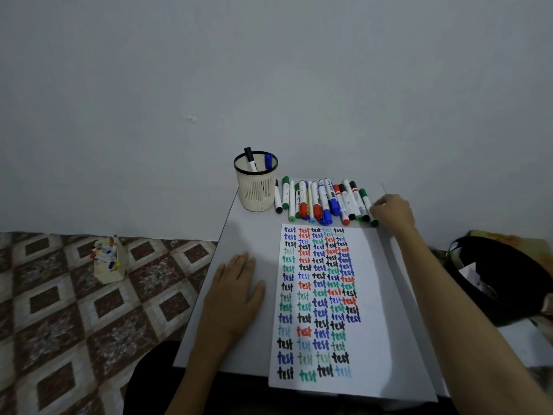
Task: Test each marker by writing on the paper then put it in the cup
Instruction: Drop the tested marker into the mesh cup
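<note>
Two markers already stand in the cup (256, 184): a black one (250, 158) and a blue one (268, 161), caps up. The cup sits at the counter's (239, 235) far left corner, just beside the marker row (324, 200), so drops are short.

The row lies side by side along the far edge, just beyond the paper (353, 301), roughly parallel with caps mostly toward the person. Easy to pick off one end.

Right hand (392, 212) is at the row's right end, fingers curled down against the last green marker (368, 205). Cannot tell if it has actually closed on it; the fingertips are hidden behind the knuckles. My read: it's starting the next pick from that end.

Left hand (236, 290) is flat on the counter, fingers spread, holding nothing, its edge just beside the paper's left side. Likely bracing, ready to pin the sheet for writing.

The paper is packed with columns of "test" in mixed colours; free space is left at the right side and bottom right. Next test probably goes there.

A box (109, 260) of more markers sits on the floor, well apart.
</note>
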{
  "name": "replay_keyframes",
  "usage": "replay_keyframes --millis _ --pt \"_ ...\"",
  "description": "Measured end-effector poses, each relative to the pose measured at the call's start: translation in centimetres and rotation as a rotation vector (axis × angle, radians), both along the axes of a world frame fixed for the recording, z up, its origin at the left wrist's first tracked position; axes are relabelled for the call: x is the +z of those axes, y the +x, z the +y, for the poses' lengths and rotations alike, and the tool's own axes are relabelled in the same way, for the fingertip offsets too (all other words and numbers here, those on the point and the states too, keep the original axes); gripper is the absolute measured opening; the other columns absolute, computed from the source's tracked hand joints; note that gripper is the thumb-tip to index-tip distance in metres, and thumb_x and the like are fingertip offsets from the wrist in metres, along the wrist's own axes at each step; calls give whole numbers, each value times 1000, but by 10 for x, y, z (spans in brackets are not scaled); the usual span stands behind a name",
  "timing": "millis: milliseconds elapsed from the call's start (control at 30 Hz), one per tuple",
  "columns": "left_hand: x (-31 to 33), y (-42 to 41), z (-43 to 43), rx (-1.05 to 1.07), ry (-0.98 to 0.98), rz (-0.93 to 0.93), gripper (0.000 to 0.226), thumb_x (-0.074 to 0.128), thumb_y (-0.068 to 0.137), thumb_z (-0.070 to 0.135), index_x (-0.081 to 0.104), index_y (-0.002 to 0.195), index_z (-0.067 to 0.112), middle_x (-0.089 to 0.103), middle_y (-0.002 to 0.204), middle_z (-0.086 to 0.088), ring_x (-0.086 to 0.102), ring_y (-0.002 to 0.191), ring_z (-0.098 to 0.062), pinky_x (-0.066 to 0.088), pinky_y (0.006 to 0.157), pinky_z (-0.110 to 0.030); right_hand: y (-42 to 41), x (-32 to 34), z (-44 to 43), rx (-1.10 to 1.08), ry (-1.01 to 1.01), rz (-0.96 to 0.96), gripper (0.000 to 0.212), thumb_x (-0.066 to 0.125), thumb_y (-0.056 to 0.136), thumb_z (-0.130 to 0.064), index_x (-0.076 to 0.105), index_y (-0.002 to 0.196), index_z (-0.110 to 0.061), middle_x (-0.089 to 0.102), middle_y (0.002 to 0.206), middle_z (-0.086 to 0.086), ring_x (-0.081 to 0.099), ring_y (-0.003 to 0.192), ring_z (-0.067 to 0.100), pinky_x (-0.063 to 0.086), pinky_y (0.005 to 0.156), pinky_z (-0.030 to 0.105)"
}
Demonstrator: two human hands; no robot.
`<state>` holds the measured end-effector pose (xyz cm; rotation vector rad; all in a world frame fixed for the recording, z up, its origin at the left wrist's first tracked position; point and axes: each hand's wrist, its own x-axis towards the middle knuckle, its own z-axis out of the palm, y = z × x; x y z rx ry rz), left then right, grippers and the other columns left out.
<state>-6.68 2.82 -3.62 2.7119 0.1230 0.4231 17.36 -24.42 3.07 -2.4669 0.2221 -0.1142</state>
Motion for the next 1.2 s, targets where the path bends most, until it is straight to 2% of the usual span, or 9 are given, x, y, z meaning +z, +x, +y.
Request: replay_keyframes --millis 167,267,400,500,667,833,933,1067,1200 --pt "0 0 0 -3 -5 0 78 14 82 60 33 144 16 27 153 0 19 141 -11 4 116 -27 -6 -12 -2 6 14 -20 25 69 82 -24 62 75 -1 59 70 14 51 61 24 39 57 29" --pt "0 -1 0 -4 -1 -2 77 15 83 59 34 144 16 29 152 -1 20 141 -11 5 116 -28 -9 -15 -5 -46 44 -67 27 69 81 -24 55 69 -5 50 62 9 44 53 21 30 48 25" --pt "1 -1 0 2 -2 -1 79 14 82 60 32 145 17 27 153 0 19 141 -10 4 115 -26 -30 -7 -6 -124 201 -265 19 65 84 -18 65 79 0 60 71 13 51 58 23 36 50 27" --pt "1 -2 -1 1 8 1 79 13 81 61 31 145 17 26 153 1 18 141 -11 3 114 -25 -57 2 -4 -92 568 -399 17 64 84 -9 66 98 2 67 91 16 67 62 24 51 50 19" --pt "5 -5 -3 -4 -71 -3 77 21 83 61 33 144 17 26 153 1 18 141 -12 7 112 -24 -117 6 -1 136 1025 -181 16 61 88 2 64 104 2 69 93 16 71 76 26 59 66 24" --pt "9 -11 -5 -79 -256 -19 69 36 85 61 33 144 25 33 149 6 27 138 -9 23 113 -32 -166 1 12 265 1311 67 17 58 89 2 63 104 6 68 86 21 69 63 19 58 60 20" --pt "18 -19 -18 -189 -377 -78 67 43 83 64 37 140 30 40 142 16 35 129 2 32 105 -25 -185 0 25 338 1340 144 16 56 90 1 63 103 7 69 82 21 67 59 19 58 57 21" --pt "31 -21 -50 -320 -338 -67 58 40 88 62 40 136 31 52 120 15 53 104 3 48 83 -20 -203 4 42 422 1318 186 15 57 92 -3 62 103 5 70 84 21 67 61 20 58 56 25" --pt "40 -16 -68 -396 -359 -79 27 33 98 39 55 109 26 59 89 14 58 80 0 43 68 -13 -213 4 50 559 1169 191 13 69 83 -1 62 93 3 67 72 15 61 54 18 50 45 23"
